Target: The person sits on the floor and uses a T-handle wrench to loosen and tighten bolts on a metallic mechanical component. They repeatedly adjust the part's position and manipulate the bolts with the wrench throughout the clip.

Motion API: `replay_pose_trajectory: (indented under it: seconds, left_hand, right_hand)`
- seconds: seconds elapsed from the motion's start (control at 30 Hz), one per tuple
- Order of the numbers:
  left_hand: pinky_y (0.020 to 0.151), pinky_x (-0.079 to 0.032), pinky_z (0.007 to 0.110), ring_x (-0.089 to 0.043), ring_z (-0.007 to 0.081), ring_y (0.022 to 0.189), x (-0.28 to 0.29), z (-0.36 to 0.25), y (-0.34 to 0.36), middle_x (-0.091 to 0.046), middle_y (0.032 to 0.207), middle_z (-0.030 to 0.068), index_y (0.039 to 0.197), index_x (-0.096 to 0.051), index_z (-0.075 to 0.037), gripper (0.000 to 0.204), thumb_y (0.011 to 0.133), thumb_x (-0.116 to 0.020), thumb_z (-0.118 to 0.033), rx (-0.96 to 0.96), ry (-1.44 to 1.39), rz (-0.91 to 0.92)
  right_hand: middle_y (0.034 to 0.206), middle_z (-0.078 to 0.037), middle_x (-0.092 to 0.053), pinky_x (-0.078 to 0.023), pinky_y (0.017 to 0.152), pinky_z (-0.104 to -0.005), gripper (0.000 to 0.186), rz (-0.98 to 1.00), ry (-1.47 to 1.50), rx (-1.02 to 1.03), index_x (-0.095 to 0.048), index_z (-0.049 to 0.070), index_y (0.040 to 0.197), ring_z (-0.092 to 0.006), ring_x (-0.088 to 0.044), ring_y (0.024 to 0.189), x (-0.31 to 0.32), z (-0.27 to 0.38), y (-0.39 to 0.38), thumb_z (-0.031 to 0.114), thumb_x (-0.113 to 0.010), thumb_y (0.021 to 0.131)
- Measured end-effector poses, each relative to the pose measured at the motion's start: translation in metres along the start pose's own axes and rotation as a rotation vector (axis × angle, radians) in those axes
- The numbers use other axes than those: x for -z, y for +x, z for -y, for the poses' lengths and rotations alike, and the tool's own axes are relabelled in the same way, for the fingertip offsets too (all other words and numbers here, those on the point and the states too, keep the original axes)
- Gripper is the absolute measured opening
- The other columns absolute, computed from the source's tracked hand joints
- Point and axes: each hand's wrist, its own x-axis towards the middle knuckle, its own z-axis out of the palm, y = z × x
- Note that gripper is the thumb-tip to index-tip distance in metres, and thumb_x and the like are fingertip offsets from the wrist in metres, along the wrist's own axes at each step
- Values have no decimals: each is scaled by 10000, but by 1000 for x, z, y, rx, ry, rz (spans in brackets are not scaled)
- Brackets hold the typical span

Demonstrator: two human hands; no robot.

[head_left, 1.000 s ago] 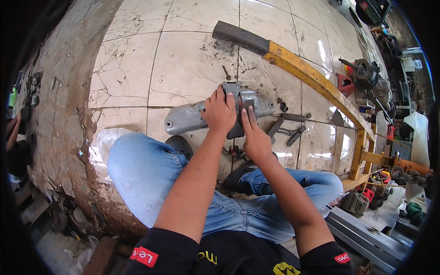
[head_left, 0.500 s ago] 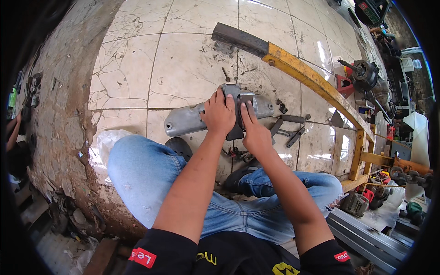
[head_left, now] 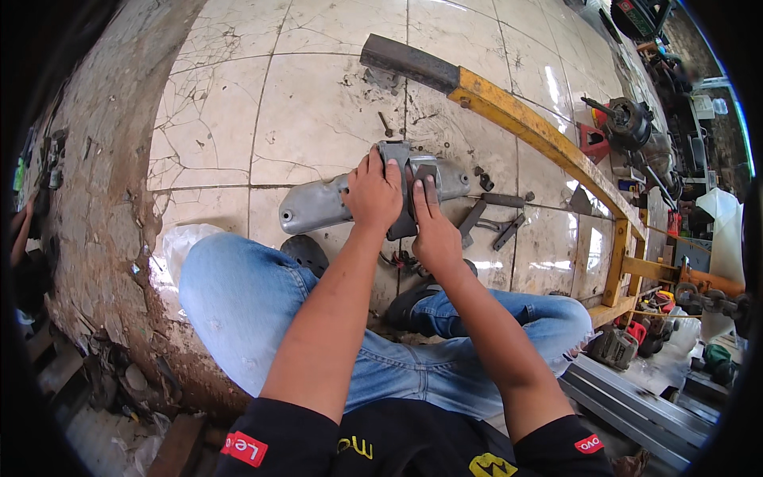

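Note:
A long silver-grey metal casting (head_left: 311, 208) with a hole at each end lies on the tiles in front of me. Across its middle stands a grey and black block-shaped part (head_left: 404, 227). My left hand (head_left: 372, 191) is closed over the left side of that part, thumb along its top. On its right side my right hand (head_left: 435, 230) presses a small dark flat piece (head_left: 427, 172), index and middle fingers laid over it. The undersides of both are hidden by my hands, and I cannot make out what kind of piece the dark one is.
Right of the casting lie a dark-handled tool (head_left: 502, 200) and a flat dark bar (head_left: 509, 232). A bolt (head_left: 385, 123) lies beyond. The yellow steel arm (head_left: 540, 131) of a hoist crosses at right, near a red stand (head_left: 592, 143). My bent legs (head_left: 238, 302) frame the near side.
The whole view has shifted slightly, the scene moving a little left. Both hands keep their hold on the part, with the right fingers still pressed on the dark piece.

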Motion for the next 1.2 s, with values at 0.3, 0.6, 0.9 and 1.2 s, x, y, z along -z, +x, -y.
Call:
replay_pose_trajectory:
  seconds: [0.3,0.6,0.9,1.2]
  left_hand:
    - [1054,-343,614,-451,363,1331,-1,-3,1,-508,1455,98,1487,-425,-138,567,1028,-380,-468,-10,-7,0]
    - [1053,-342,617,-450,360,1334,0,-3,1,-511,1454,94,1485,-429,-141,570,1024,-376,-473,-3,1,-5]
    - [1057,-329,626,-445,362,1337,1,-1,0,-506,1462,87,1489,-423,-134,574,1021,-380,-464,12,14,17]
    - [1064,-316,634,-441,359,1340,5,-3,-2,-485,1482,81,1494,-419,-139,575,1023,-384,-467,23,-1,31]
  right_hand:
    - [1611,-172,-278,-551,732,-464,955,10,-22,-4,-284,100,1555,-405,-661,882,-8,-3,-27,-35,-640,680]
    - [1615,-187,-257,-553,753,-463,998,93,-21,-18,-270,86,1558,-401,-663,936,-7,-3,-32,-18,-696,662]
    - [1630,-175,-227,-555,764,-465,1012,63,23,-75,-233,139,1583,-423,-656,1008,9,5,6,-23,-658,678]
    - [1612,-176,-272,-551,739,-508,891,97,35,-80,-255,153,1566,-449,-662,967,21,11,28,-9,-591,757]
